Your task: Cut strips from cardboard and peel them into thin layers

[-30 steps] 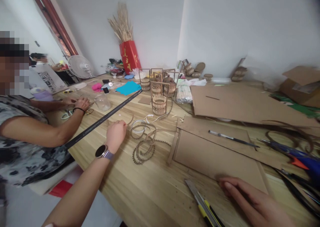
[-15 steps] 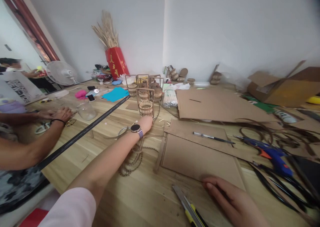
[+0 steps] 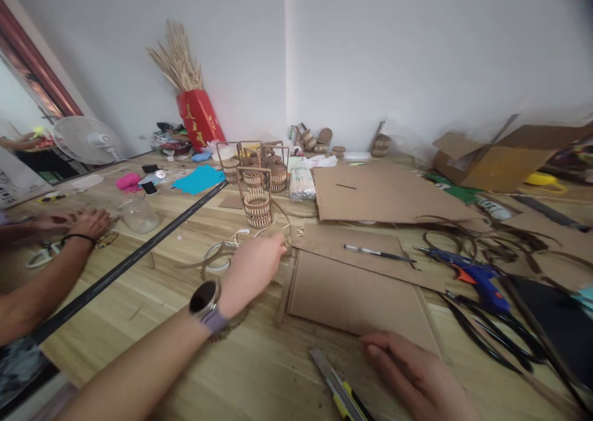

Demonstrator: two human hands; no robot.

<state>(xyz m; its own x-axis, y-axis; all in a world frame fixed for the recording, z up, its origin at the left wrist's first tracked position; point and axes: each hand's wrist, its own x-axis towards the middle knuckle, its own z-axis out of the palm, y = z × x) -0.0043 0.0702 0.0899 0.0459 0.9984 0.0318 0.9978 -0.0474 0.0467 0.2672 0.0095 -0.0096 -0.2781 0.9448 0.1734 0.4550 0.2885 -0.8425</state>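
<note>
My left hand [image 3: 259, 260], wearing a watch, is closed in a pinch over the table. A thin, curved brown strip [image 3: 290, 223] runs up from its fingertips. Just beyond stands a small woven basket with a tall handle [image 3: 257, 209], apart from the hand. A white ring [image 3: 218, 257] and a beaded-looking cord [image 3: 227, 331] lie partly behind my wrist. My right hand [image 3: 412, 371] rests empty at the near edge of stacked cardboard sheets [image 3: 352, 297], fingers loosely stretched. To its left lies a yellow box cutter [image 3: 340, 390].
More handled baskets [image 3: 278, 177] stand behind. A pen [image 3: 380, 254] lies on cardboard. At right are a blue glue gun [image 3: 477, 279], black-handled scissors [image 3: 491, 334] and coiled brown strips [image 3: 449, 235]. Another person's hands [image 3: 88, 223] work at left near a glass jar [image 3: 139, 214].
My left hand has drawn back toward me from beside the front basket, bringing the brown strip along. My right hand stays at the cardboard edge. The view has turned slightly right.
</note>
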